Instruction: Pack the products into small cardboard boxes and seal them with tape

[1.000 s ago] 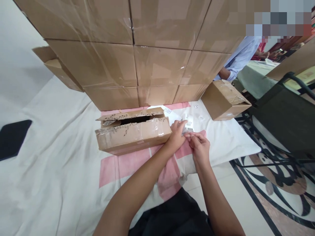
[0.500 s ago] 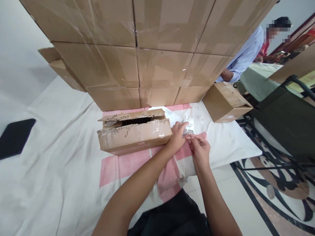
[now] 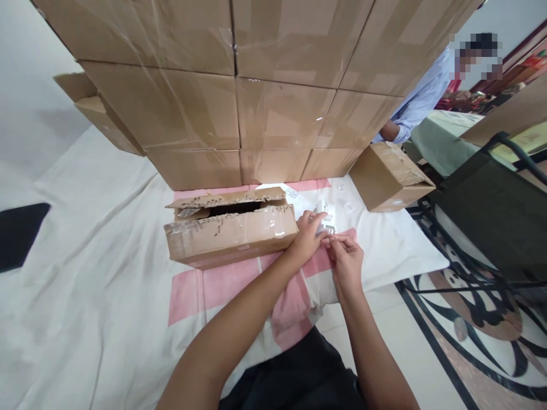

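My left hand [image 3: 306, 234] is closed round a small white packet with printed labels [image 3: 328, 220], its thumb and index finger on the near and left sides. My right hand [image 3: 347, 257] is beside it, with thumb and fingertips pinched together at the packet's near edge. Whatever lies between those right fingertips is too small to make out. Just left of my left hand stands a cardboard box [image 3: 231, 236] with torn, partly raised top flaps and a dark gap along its top. Behind the packet lies a white sheet with printed outlines [image 3: 294, 196].
Taped cardboard cartons [image 3: 282, 119] form a tall stack at the back. A single carton [image 3: 391, 176] stands to the right, near a person's blue sleeve [image 3: 416, 117]. At the far left lies a black flat object [image 3: 21, 236]; a dark chair [image 3: 491, 210] is on the right.
My view has shifted slightly. Both hands stay at the packet, with the right fingertips still pinched at its near edge. The person behind the stack has leaned a little to the left.
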`<state>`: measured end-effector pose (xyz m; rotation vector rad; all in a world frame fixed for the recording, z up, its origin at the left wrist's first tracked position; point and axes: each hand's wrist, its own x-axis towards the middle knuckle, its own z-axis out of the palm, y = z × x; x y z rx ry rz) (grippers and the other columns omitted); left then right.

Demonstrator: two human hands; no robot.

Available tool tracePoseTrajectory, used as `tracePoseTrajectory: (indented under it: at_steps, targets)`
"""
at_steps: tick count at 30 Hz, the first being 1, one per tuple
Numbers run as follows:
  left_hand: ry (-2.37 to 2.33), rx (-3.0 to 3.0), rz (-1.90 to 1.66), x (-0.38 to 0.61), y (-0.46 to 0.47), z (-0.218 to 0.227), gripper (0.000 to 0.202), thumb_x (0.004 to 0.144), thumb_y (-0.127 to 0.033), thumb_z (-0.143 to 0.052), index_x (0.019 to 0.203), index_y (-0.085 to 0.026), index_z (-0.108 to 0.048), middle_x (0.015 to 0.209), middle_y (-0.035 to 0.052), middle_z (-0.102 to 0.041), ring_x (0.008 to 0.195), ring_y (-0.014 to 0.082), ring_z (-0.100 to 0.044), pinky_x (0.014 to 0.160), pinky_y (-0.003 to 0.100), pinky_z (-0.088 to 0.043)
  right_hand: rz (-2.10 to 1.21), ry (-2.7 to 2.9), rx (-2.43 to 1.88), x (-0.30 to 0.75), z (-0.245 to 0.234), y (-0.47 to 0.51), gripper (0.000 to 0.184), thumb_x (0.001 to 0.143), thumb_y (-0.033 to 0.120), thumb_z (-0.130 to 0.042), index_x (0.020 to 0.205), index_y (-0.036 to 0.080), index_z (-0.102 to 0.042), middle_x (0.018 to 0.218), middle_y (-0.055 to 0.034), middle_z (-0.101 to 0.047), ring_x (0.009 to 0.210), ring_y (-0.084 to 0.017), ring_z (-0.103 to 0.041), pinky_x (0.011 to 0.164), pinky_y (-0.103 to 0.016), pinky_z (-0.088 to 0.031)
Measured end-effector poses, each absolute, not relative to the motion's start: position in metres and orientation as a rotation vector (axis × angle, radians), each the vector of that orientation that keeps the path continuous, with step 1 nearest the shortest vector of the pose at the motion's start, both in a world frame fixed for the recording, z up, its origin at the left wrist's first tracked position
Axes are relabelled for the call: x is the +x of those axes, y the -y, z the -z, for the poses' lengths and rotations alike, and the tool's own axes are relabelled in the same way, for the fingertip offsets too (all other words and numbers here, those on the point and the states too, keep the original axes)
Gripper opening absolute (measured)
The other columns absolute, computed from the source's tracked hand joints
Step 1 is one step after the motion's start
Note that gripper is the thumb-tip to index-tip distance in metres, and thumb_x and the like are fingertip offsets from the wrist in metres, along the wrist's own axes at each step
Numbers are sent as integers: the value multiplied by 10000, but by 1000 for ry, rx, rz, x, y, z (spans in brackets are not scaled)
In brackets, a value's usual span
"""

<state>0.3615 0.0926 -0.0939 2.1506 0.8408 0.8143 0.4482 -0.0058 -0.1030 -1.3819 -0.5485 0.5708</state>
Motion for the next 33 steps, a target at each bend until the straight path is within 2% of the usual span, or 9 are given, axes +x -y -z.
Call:
tracePoseTrajectory:
  at_steps: [7, 14, 20, 25, 33]
  targets:
    - [-833, 2157, -810, 361, -93, 95, 444, 884, -221, -651, 1320, -261, -579, 1187, 60, -550, 1079, 219, -563, 996, 346, -435, -566, 557, -1399, 449, 105, 6, 202, 745, 362, -798, 807, 204, -689, 752, -26, -750, 603, -150, -619, 613, -293, -466]
    - [-834, 2147, -778, 360, -92, 91, 436, 886, -197, -643, 1317, -238, -583, 1200, 71, -548, 1106, 223, -556, 985, 345, -447, -568, 576, -1379, 449, 106, 8, 167, 763, 327, -792, 823, 194, -710, 742, -19, -742, 559, -111, -561, 651, -290, -484]
    - [-831, 2149, -796, 361, -92, 94, 434, 879, -185, -649, 1305, -233, -585, 1193, 70, -550, 1111, 223, -550, 991, 358, -449, -551, 587, -1415, 449, 105, 6, 172, 758, 334, -791, 815, 193, -710, 750, -29, -740, 662, -155, -639, 651, -294, -487]
    - [-842, 2157, -769, 360, -92, 92, 439, 881, -192, -642, 1314, -229, -584, 1196, 78, -555, 1113, 231, -551, 994, 375, -446, -561, 584, -1400, 451, 107, 5, 178, 746, 338, -797, 795, 194, -704, 729, -22, -735, 592, -136, -609, 632, -297, -497]
    - [-848, 2137, -832, 363, -92, 98, 430, 860, -186, -645, 1284, -247, -612, 1177, 69, -578, 1091, 234, -569, 987, 375, -451, -564, 576, -1411, 454, 110, 6, 178, 730, 345, -807, 784, 203, -715, 732, -27, -749, 705, -185, -704, 728, -333, -550]
